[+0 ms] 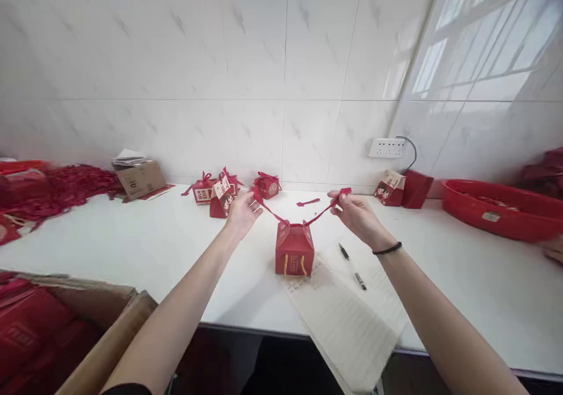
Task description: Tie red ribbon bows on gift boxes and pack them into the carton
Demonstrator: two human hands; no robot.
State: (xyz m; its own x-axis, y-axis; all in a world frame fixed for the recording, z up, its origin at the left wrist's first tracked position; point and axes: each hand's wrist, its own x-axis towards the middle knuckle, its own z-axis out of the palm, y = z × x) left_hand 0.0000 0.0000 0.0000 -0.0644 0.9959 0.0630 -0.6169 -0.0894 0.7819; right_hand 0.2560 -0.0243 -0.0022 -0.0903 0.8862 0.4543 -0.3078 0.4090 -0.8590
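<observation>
A small red gift box [295, 246] with a yellow cord handle on its front stands on the white table, partly over some lined paper. A red ribbon [321, 213] runs out from both sides of the box's top. My left hand [243, 213] pinches one ribbon end, up and to the left of the box. On the other side, my right hand [355, 216] pinches the opposite end between thumb and fingers. Both ribbon lengths slant outward in a V shape.
Several finished-looking red boxes [223, 195] stand by the wall. Lined paper [352, 324] with a pen [352, 267] lies front right and overhangs the edge. A red basin [497, 213] is at right; an open carton [109, 307] is at front left. Red shreds [79, 189] lie far left.
</observation>
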